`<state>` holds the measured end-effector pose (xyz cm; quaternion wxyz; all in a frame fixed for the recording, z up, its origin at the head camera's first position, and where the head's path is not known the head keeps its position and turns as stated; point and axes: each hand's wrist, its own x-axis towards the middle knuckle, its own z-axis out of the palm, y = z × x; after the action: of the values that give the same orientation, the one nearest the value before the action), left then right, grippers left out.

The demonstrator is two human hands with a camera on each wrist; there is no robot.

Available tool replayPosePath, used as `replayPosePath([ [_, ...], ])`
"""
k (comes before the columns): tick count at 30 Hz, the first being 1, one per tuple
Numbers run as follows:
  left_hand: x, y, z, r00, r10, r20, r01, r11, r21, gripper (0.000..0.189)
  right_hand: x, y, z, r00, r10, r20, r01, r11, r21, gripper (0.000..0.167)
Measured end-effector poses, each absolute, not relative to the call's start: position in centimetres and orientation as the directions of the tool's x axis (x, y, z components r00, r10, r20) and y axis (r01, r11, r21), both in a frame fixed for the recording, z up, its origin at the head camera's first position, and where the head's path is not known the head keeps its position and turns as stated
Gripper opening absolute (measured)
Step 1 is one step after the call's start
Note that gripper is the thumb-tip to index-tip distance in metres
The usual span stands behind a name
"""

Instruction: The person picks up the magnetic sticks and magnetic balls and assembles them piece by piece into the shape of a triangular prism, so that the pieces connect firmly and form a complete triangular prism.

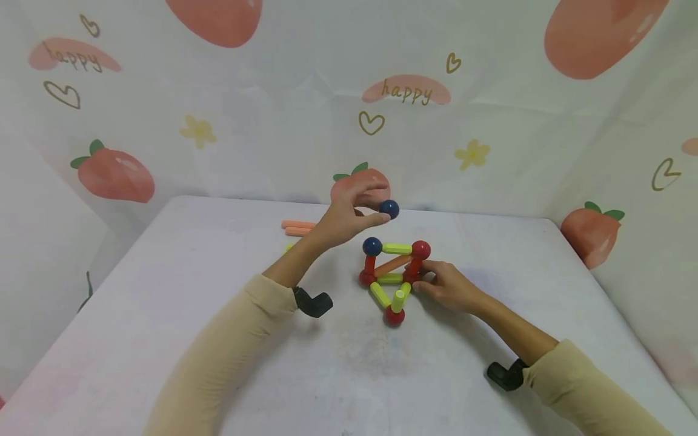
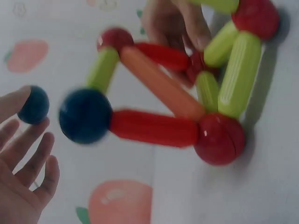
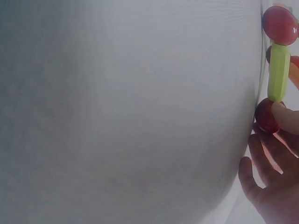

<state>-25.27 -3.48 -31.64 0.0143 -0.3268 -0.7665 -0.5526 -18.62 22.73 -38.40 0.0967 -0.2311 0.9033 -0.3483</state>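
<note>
My left hand [image 1: 345,219] pinches a loose blue ball [image 1: 389,209] between thumb and fingers, above and behind a frame of rods and balls on the table. The frame's top has a blue ball [image 2: 85,115] and a red ball [image 1: 422,249] joined by a yellow-green rod [image 1: 397,249]. Red rods [image 2: 156,127] run down to red base balls, and an orange rod [image 1: 392,265] crosses diagonally. From the front red ball [image 1: 395,317] a yellow-green rod [image 1: 398,301] rises with a bare top end. My right hand [image 1: 449,287] grips the right base ball [image 3: 267,115] with thumb and fingers.
Orange rods [image 1: 297,232] lie at the back of the white table [image 1: 229,254], partly behind the left arm. A yellow-green piece [image 1: 289,247] peeks out beside that forearm. A fruit-printed cloth [image 1: 283,85] hangs behind the table.
</note>
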Motion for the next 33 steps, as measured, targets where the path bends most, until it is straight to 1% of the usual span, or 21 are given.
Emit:
replayPosePath([
  [3, -23.5, -3.6, -31.1, -0.695, 0.600, 0.396, 0.575, 0.133, 0.807, 0.058, -18.7, 22.7, -38.5, -0.870, -0.493, 0.004, -0.367, 0.641, -0.674, 0.035],
  [7, -21.5, -3.6, -31.3, -0.581, 0.737, 0.346, 0.606, 0.108, 0.788, 0.057, -18.8, 22.9, -38.5, -0.859, -0.510, 0.031, -0.398, 0.629, -0.668, 0.031],
  [10, -20.5, -3.5, -31.8, -0.532, 0.788, 0.311, 0.613, 0.105, 0.783, 0.055, -18.9, 23.0, -38.6, -0.853, -0.520, 0.040, -0.411, 0.623, -0.666, 0.030],
  [13, -19.9, -3.5, -32.4, -0.513, 0.815, 0.269, 0.602, 0.118, 0.790, 0.054, -18.9, 23.1, -38.7, -0.852, -0.521, 0.043, -0.413, 0.621, -0.666, 0.032],
  [19, -19.3, -3.5, -33.2, -0.518, 0.838, 0.172, 0.562, 0.182, 0.807, 0.051, -18.8, 23.0, -38.7, -0.855, -0.518, 0.034, -0.404, 0.621, -0.672, 0.033],
  [22, -19.3, -3.8, -33.4, -0.515, 0.840, 0.169, 0.556, 0.178, 0.812, 0.051, -18.8, 22.9, -38.7, -0.857, -0.514, 0.027, -0.395, 0.624, -0.674, 0.033],
  [25, -19.6, -4.4, -33.4, -0.522, 0.829, 0.201, 0.567, 0.161, 0.808, 0.049, -18.8, 22.9, -38.6, -0.857, -0.514, 0.030, -0.396, 0.621, -0.676, 0.031],
  [26, -19.8, -4.8, -33.3, -0.533, 0.817, 0.220, 0.570, 0.154, 0.807, 0.047, -18.8, 22.9, -38.6, -0.856, -0.515, 0.034, -0.400, 0.620, -0.675, 0.030],
  [28, -20.3, -5.7, -33.2, -0.575, 0.776, 0.260, 0.566, 0.149, 0.811, 0.042, -18.8, 22.8, -38.5, -0.855, -0.517, 0.039, -0.405, 0.620, -0.672, 0.027],
  [31, -21.3, -7.4, -33.2, -0.664, 0.683, 0.305, 0.553, 0.175, 0.815, 0.034, -18.8, 22.8, -38.5, -0.856, -0.516, 0.036, -0.404, 0.624, -0.669, 0.026],
  [33, -22.1, -8.6, -33.5, -0.731, 0.606, 0.313, 0.529, 0.213, 0.821, 0.031, -18.8, 22.8, -38.6, -0.858, -0.514, 0.027, -0.398, 0.629, -0.667, 0.026],
])
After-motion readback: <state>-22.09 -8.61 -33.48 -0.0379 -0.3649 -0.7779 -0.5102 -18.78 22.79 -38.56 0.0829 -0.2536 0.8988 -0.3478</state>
